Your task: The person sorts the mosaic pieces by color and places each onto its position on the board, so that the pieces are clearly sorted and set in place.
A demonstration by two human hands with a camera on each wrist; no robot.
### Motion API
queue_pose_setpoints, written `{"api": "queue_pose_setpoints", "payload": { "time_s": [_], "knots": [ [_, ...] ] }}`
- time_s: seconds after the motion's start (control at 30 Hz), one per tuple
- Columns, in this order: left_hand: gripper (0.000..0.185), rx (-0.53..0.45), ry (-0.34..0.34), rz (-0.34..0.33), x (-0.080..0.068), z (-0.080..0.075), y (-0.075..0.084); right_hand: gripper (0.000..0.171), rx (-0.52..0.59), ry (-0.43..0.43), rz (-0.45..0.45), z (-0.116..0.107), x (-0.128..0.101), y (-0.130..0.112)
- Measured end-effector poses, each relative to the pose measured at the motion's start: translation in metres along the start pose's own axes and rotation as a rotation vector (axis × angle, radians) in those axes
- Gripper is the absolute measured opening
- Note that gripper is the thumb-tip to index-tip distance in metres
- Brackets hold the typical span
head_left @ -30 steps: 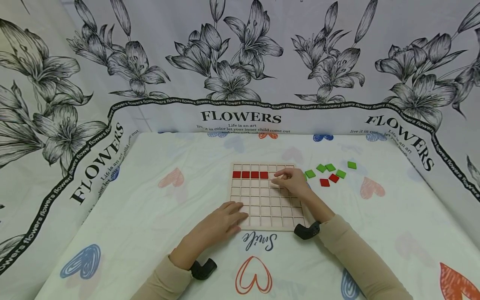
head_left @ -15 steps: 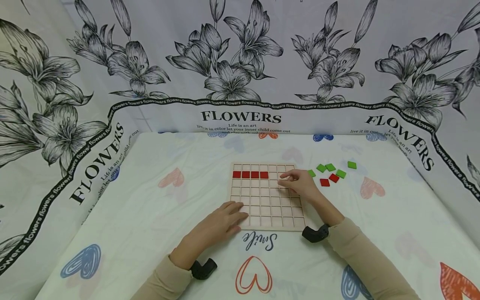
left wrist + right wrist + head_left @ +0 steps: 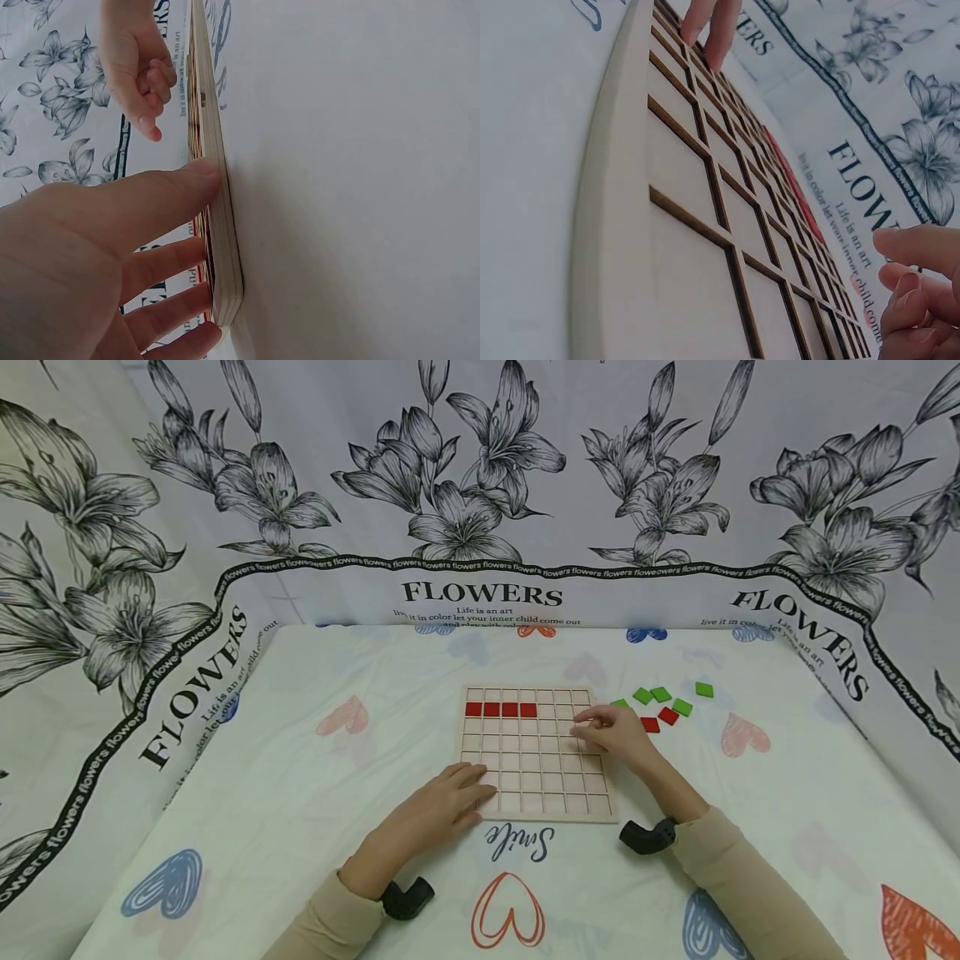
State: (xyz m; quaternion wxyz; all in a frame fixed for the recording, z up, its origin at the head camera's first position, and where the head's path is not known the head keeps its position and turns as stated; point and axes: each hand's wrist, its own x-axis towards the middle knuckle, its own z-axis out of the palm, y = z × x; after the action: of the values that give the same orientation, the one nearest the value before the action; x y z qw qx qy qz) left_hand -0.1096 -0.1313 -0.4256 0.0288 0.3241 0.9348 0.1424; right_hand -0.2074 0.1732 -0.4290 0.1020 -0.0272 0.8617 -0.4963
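On the counter, head view: wooden grid board (image 3: 534, 752) lies flat on the heart-print cloth (image 3: 300, 793), near the middle.
Red row: four red tiles (image 3: 500, 709) sit side by side in the board's second row from the far edge, starting at its left end.
Left hand: left hand (image 3: 448, 802) rests on the board's near left corner, fingers straight and flat, gripping nothing.
Right hand: right hand (image 3: 617, 731) hovers over the board's right edge, fingers loosely curled, nothing visible in them.
Loose tiles: green tiles (image 3: 660, 697) and two red loose tiles (image 3: 659, 720) lie on the cloth just right of the board, just beside the right hand.
Backdrop: flower-print curtain (image 3: 480, 485) hangs behind the counter.
Left wrist view: left hand (image 3: 112, 255) has its thumb on the board's edge (image 3: 221, 225) and fingers spread straight over the grid; the right hand (image 3: 139, 64) shows farther along, fingers bent, nothing pinched.
Right wrist view: board cells (image 3: 705, 225) near the camera are bare; the red row (image 3: 791, 184) shows farther in; right fingertips (image 3: 911, 292) are curled and hold no tile; left fingers (image 3: 712, 26) press on the far corner.
Step, my read: between placements, reaching for another tile.
Next move, my read: pinch one loose red tile, then set it in the cell right of the fourth red one while the left hand steadies the board.
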Motion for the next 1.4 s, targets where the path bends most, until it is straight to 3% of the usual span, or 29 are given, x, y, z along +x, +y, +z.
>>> {"api": "queue_pose_setpoints", "payload": {
  "time_s": [0.73,1.4],
  "knots": [
    [0.036,0.006,-0.002,-0.01,-0.001,-0.002,0.002,0.039,-0.041,0.051,0.008,-0.034,-0.02,0.019],
    [0.036,0.005,0.016,-0.004,-0.001,0.0,0.001,0.043,-0.091,0.136,0.037,-0.057,-0.025,0.034]
  ]
}}
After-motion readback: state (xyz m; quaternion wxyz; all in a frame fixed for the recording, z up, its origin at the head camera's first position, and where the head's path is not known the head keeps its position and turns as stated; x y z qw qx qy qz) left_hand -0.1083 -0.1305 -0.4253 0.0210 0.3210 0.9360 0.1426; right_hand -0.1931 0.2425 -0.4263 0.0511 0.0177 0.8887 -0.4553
